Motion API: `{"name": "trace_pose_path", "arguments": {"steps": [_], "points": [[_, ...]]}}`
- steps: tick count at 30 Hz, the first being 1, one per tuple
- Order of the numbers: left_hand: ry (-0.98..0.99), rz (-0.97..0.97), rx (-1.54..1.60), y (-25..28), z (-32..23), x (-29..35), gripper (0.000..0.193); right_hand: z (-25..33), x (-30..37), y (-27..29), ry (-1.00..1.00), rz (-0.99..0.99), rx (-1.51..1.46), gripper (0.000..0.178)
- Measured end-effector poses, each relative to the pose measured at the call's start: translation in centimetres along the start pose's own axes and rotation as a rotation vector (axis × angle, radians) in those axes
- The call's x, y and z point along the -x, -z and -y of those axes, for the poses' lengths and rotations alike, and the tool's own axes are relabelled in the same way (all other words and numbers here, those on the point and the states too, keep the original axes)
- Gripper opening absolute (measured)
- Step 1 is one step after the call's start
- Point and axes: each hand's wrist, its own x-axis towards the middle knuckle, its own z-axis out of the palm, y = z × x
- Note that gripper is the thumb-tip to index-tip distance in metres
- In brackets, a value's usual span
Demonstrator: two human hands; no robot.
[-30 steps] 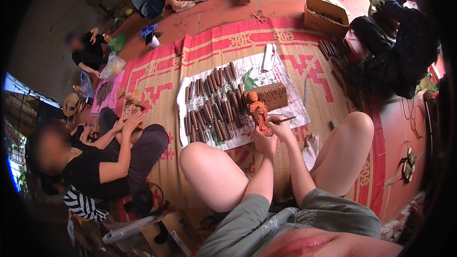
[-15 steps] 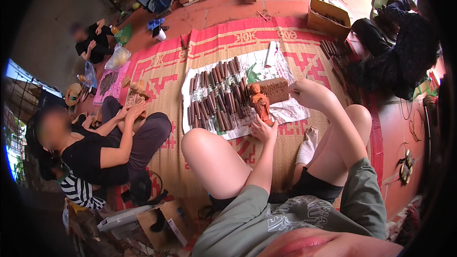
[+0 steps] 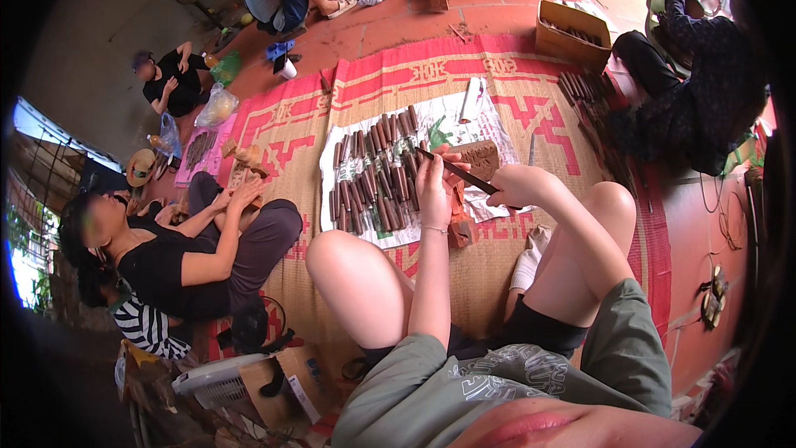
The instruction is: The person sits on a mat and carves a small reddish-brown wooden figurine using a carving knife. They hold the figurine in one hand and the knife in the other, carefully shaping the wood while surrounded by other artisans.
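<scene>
Clerk: Head view, the right hand?
Inspector: The right hand [image 3: 521, 187] is closed round one end of a dark, narrow tool [image 3: 473, 178], which slants up and away to the left.

Clerk: And the left?
Inspector: The left hand [image 3: 434, 191] is raised, its fingers drawn in narrowly about the tool's far end. The tip shows just beyond them.

Clerk: Position of the carved figure?
Inspector: The reddish-brown figure [image 3: 460, 235] is just right of the left wrist, partly hidden by that hand. Whether the hand touches it, I cannot tell.

Clerk: Surroundings?
Inspector: A brown block [image 3: 478, 158] is behind the tool, on a white sheet [image 3: 452, 105]. Many wooden handles [image 3: 385, 187] lie in rows on the sheet's left part; a white roll [image 3: 471, 99] lies near its far edge. The sheet is on a red and tan mat [image 3: 477, 286].

Clerk: Others present?
Inspector: A co-worker in a black top [image 3: 186, 253] sits to the left, hands together at a pale wooden piece.
</scene>
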Motion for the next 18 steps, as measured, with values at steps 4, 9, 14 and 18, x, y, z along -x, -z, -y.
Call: {"name": "trace_pose_path", "arguments": {"steps": [4,9,14,18], "points": [[-0.095,-0.213,-0.015,1.3,0.6,-0.5,0.021,-0.1,0.2,0.7,0.018,-0.024,-0.037,0.028],[-0.11,-0.33,0.044,2.3,0.7,-0.5,0.017,-0.7,0.8,1.4,0.01,-0.067,-0.081,0.027],[-0.092,-0.284,0.032,4.1,0.6,-0.8,0.017,-0.7,2.1,2.5,-0.024,-0.121,-0.147,0.027],[-0.074,-0.391,0.082,4.1,0.6,-0.7,0.016,-1.9,1.8,2.4,0.147,-0.418,-0.15,0.022]]}}
